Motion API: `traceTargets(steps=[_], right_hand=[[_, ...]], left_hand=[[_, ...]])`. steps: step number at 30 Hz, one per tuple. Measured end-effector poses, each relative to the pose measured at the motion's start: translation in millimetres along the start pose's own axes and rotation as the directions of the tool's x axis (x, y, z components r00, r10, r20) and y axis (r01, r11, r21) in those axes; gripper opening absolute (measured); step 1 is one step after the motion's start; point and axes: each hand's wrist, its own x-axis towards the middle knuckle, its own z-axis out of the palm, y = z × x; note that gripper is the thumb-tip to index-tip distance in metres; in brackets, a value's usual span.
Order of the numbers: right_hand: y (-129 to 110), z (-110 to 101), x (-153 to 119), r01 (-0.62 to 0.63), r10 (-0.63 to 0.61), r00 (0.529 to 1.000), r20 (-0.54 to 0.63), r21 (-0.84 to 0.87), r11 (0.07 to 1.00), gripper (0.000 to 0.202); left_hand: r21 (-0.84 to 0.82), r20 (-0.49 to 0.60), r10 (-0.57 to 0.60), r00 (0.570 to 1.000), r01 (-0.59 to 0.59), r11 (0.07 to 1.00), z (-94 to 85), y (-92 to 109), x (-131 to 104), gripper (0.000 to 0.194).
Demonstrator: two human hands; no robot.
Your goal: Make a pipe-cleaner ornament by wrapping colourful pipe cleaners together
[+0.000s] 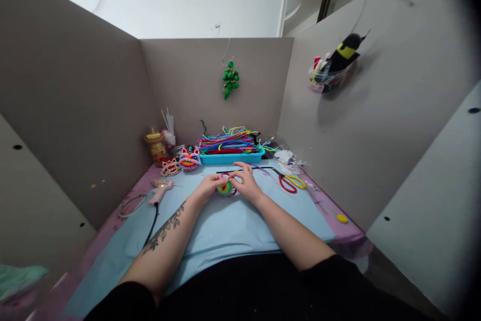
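Between my hands is a small round pipe-cleaner piece (226,189) with a green middle and red and purple strands at its edge. My left hand (209,187) pinches it from the left with thumb and fingers. From the right, my right hand (245,182) grips its upper edge with the thumb and index finger, the other fingers lifted. A dark thin strand (263,168) runs behind the fingers; I cannot tell whether it belongs to the piece. Two finished-looking pipe-cleaner animal heads, one pink and purple (189,159) and one cream and red (171,167), sit beyond my left hand.
A blue tray (233,158) heaped with coloured pipe cleaners stands at the back. Scissors (288,181) with red and yellow handles lie right. A pink glue gun (161,191) with its cord lies left, near a brown cup (156,148). Grey partitions enclose the table.
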Motion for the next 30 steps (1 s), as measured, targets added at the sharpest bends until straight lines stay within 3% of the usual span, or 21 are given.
traceTargets(steps=[9,18,21,25,30], right_hand=[[6.5,-3.4,2.1,0.052,-0.048,0.984,0.17,-0.018,0.998,0.01],[9.0,4.4,0.6,-0.003,-0.001,0.976,0.22,0.022,1.0,0.011],[8.4,0.1,3.2,-0.101,0.079,0.982,0.169,0.125,0.987,0.011],[8.0,-6.3,6.3,-0.133,0.144,0.99,-0.015,0.298,0.945,0.022],[5.2,-3.7,5.2,-0.095,0.112,0.992,-0.057,0.243,0.965,0.012]], left_hand=[[0.121,0.059,0.061,0.996,-0.068,0.99,-3.8,-2.6,1.9,0.032],[0.188,0.098,0.065,0.993,-0.082,0.979,-1.6,0.9,-0.5,0.036],[0.163,0.075,0.08,0.994,-0.091,0.982,-4.2,0.3,0.9,0.035],[0.08,-0.001,0.085,0.996,-0.084,0.993,-5.8,2.1,2.5,0.033],[-0.033,-0.061,0.065,0.996,-0.067,0.997,-3.2,6.3,1.7,0.033]])
